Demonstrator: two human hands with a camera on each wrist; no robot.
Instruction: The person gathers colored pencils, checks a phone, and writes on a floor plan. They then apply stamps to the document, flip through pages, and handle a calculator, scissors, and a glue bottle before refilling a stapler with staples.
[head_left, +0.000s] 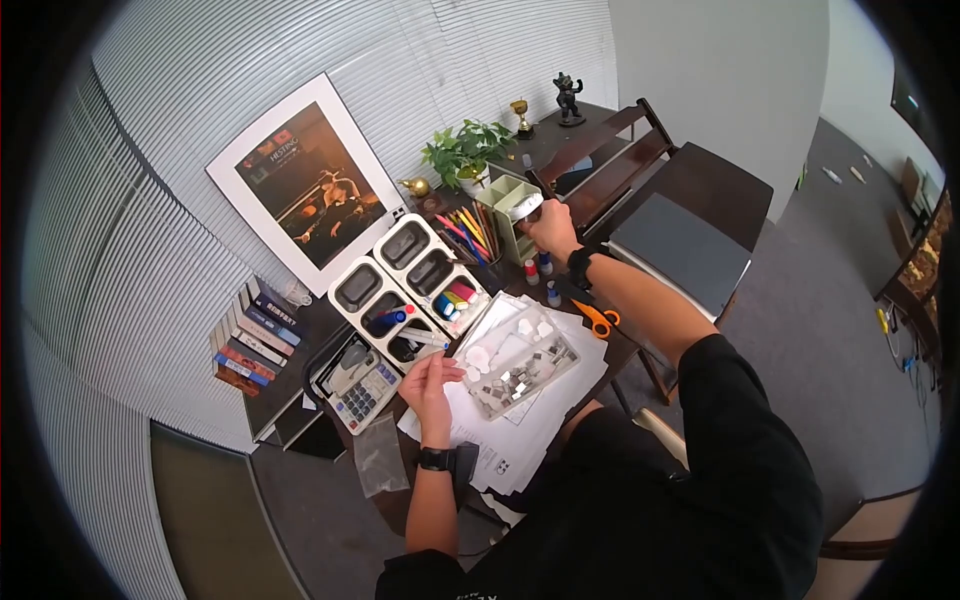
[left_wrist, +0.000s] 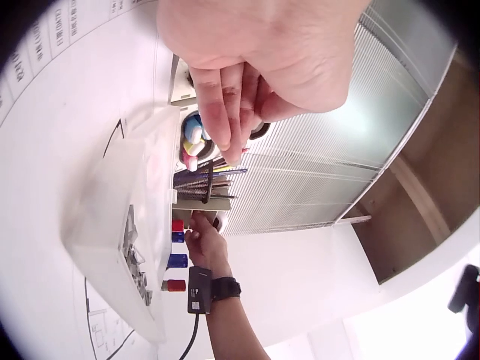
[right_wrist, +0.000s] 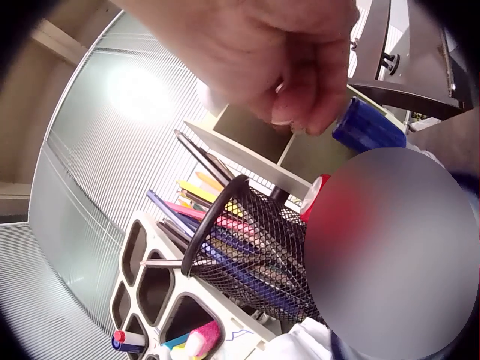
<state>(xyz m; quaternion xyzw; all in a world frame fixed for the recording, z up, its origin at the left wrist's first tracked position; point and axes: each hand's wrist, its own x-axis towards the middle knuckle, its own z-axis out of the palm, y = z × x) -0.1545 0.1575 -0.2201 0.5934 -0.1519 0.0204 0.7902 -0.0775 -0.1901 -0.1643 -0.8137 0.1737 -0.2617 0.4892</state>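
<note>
Over the left end of a clear plastic box (head_left: 545, 380), my left hand (head_left: 430, 392) hovers with relaxed fingers (left_wrist: 217, 112) and nothing visible in it. Small metal pieces (head_left: 520, 382) and white pieces (head_left: 478, 358) lie in the box. My right hand (head_left: 552, 230) reaches to the pale green compartment organizer (head_left: 518, 246). In the right wrist view its fingertips (right_wrist: 289, 116) are bent together over a compartment; I cannot tell whether they pinch something small. A white round item (head_left: 525, 207) shows at the organizer's top, right beside these fingers.
A mesh cup (right_wrist: 251, 255) of pencils stands beside the organizer, with red and blue capped bottles (head_left: 531, 272) before it. Nearby are orange-handled scissors (head_left: 600, 322), a white tray organizer (head_left: 375, 262) and a calculator (head_left: 365, 395). Papers (head_left: 545, 440) lie under the box.
</note>
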